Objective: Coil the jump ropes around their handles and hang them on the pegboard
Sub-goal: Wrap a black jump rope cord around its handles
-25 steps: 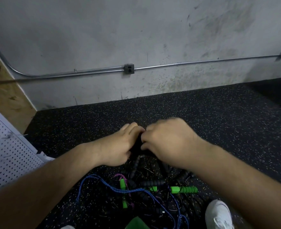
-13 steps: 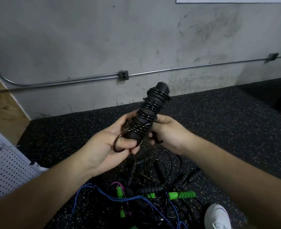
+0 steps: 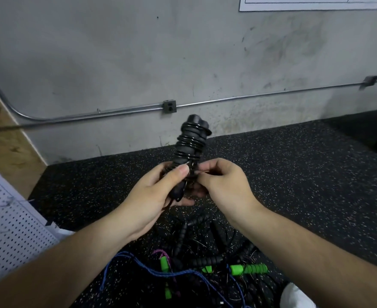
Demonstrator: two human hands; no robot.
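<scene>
A black jump rope [image 3: 191,141], its cord coiled tightly round the paired handles, stands upright in front of me. My left hand [image 3: 154,194] grips the lower end of the bundle, thumb across its front. My right hand [image 3: 223,185] pinches the cord at the bundle's lower right side. On the floor below lies a tangle of other ropes: black ribbed handles [image 3: 205,261], green handles [image 3: 248,268] and a blue cord [image 3: 152,271]. The white pegboard [image 3: 7,232] leans at the left edge.
Speckled black rubber flooring [image 3: 294,174] runs to a grey concrete wall with a metal conduit [image 3: 249,97] and an outlet box [image 3: 169,106]. A white shoe [image 3: 298,296] shows at the bottom right. A wooden panel [image 3: 3,143] stands at the far left.
Both hands lifted the coiled black rope up from the floor pile. The bundle now stands more upright, and my right hand has come round to pinch the cord at its lower side.
</scene>
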